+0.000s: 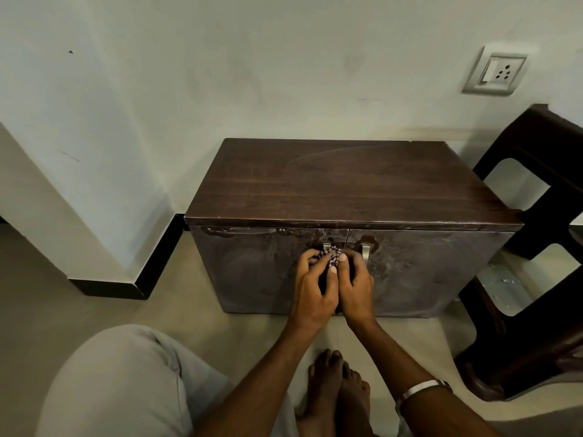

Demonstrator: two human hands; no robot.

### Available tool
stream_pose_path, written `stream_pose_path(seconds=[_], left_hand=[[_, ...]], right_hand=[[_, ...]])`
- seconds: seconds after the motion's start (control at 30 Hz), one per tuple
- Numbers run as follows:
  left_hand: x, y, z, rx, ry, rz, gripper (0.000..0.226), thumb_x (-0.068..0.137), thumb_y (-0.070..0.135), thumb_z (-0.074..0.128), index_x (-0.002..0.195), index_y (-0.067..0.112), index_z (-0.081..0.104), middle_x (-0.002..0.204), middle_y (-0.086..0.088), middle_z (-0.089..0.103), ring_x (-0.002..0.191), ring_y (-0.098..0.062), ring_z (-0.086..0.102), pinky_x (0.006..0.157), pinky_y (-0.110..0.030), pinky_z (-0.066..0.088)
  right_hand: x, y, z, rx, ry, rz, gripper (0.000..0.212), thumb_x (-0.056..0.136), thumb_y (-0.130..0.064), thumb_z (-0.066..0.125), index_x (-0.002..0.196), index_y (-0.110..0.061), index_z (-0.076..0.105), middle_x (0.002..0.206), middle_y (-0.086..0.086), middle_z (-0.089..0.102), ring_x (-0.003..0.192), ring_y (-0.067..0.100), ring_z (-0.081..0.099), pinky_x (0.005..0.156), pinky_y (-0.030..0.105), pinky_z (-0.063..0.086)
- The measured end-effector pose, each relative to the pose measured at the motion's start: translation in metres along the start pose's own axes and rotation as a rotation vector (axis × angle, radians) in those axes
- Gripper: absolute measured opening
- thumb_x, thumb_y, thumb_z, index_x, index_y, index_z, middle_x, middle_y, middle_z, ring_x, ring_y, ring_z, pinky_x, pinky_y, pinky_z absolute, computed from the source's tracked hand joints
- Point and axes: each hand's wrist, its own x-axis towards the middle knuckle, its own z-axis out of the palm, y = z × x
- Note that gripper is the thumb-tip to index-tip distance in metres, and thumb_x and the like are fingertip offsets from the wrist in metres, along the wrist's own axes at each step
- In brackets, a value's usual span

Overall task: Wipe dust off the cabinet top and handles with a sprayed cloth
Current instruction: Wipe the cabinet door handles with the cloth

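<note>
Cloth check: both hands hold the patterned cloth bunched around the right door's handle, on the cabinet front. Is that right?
Not quite. The head view shows both the left hand and right hand holding the patterned cloth bunched around the left door's handle; the right door's handle is bare.

Your cabinet top point(347, 181) is dark wood-grain laminate, matt, with faint smears; the doors point(419, 272) at 6 o'clock look glossier and streaked. Handles point(365, 251) are brushed metal. The cloth point(331, 257) is speckled woven fabric
</note>
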Motion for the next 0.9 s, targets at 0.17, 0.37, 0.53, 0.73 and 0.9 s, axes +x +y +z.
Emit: stream_pose_path(seconds=[0.17, 0.37, 0.53, 0.73, 0.9], left_hand=[[-0.002, -0.004, -0.002, -0.012, 0.005, -0.036, 0.039, 0.095, 0.028, 0.045, 0.126, 0.012, 0.063, 0.129, 0.008, 0.046, 0.115, -0.001, 0.050, 0.098, -0.014, 0.043], [-0.001, 0.005, -0.001, -0.223, 0.068, -0.149, 0.028, 0.090, 0.024, 0.051, 0.118, 0.021, 0.051, 0.112, 0.010, 0.059, 0.106, 0.000, 0.059, 0.090, -0.017, 0.049], [0.008, 0.011, 0.000, -0.367, 0.145, -0.258, 0.025, 0.091, 0.005, 0.049, 0.113, 0.011, 0.041, 0.108, -0.002, 0.058, 0.097, 0.004, 0.061, 0.083, -0.011, 0.048], [0.000, 0.004, 0.006, -0.117, 0.267, -0.219, 0.028, 0.081, 0.019, 0.045, 0.108, 0.019, 0.046, 0.105, 0.002, 0.054, 0.095, -0.010, 0.057, 0.079, -0.023, 0.051], [-0.005, 0.006, 0.016, -0.191, 0.246, -0.324, 0.033, 0.087, 0.004, 0.050, 0.117, 0.017, 0.053, 0.111, 0.002, 0.062, 0.104, -0.009, 0.060, 0.088, -0.020, 0.050]], right_hand=[[-0.003, 0.004, 0.000, -0.020, -0.001, -0.026, 0.012, 0.100, -0.022, 0.049, 0.109, -0.024, 0.056, 0.092, -0.008, 0.067, 0.084, 0.001, 0.065, 0.073, 0.030, 0.056], [0.002, 0.011, 0.002, -0.043, -0.028, 0.055, 0.022, 0.100, -0.027, 0.047, 0.114, -0.022, 0.063, 0.099, -0.007, 0.069, 0.092, 0.005, 0.065, 0.084, 0.039, 0.056], [0.005, 0.009, 0.001, -0.024, -0.005, 0.021, 0.024, 0.100, -0.019, 0.048, 0.117, -0.014, 0.065, 0.106, -0.001, 0.069, 0.100, 0.009, 0.063, 0.090, 0.036, 0.053], [0.004, 0.013, 0.009, 0.103, 0.082, 0.071, 0.021, 0.100, -0.015, 0.048, 0.114, -0.015, 0.064, 0.107, 0.001, 0.068, 0.103, 0.013, 0.063, 0.089, 0.038, 0.054], [0.004, 0.011, 0.013, 0.201, 0.085, 0.142, 0.024, 0.101, -0.016, 0.045, 0.115, -0.011, 0.064, 0.103, 0.005, 0.069, 0.100, 0.018, 0.066, 0.085, 0.033, 0.056]])
